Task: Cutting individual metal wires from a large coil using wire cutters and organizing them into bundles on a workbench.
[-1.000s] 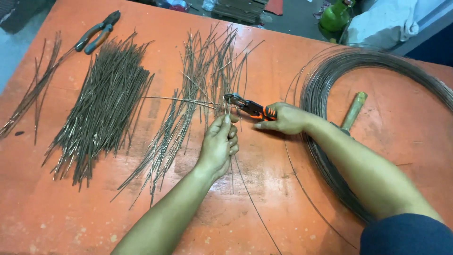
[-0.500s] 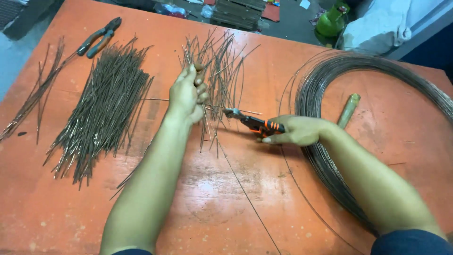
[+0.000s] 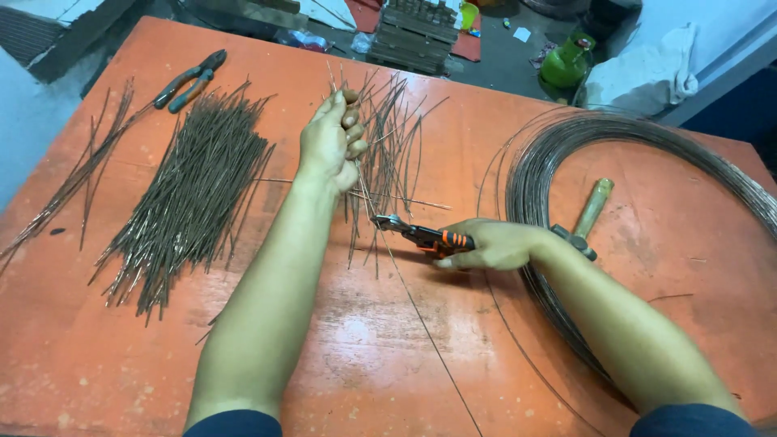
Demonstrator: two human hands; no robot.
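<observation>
Left hand reaches far forward over the orange bench, arm nearly straight, fingers curled loosely and resting on the middle pile of cut wire pieces; whether it actually grips any of them cannot be told. Right hand lies lower and nearer the body, forearm angled in from the right, closed around the orange-and-black handles of the cutting pliers, whose jaws point left toward a long thin wire running across the bench. Just behind this hand sits a large wire coil with a hammer on it. A bigger heap of cut wires and a second pair of pliers lie to the left.
</observation>
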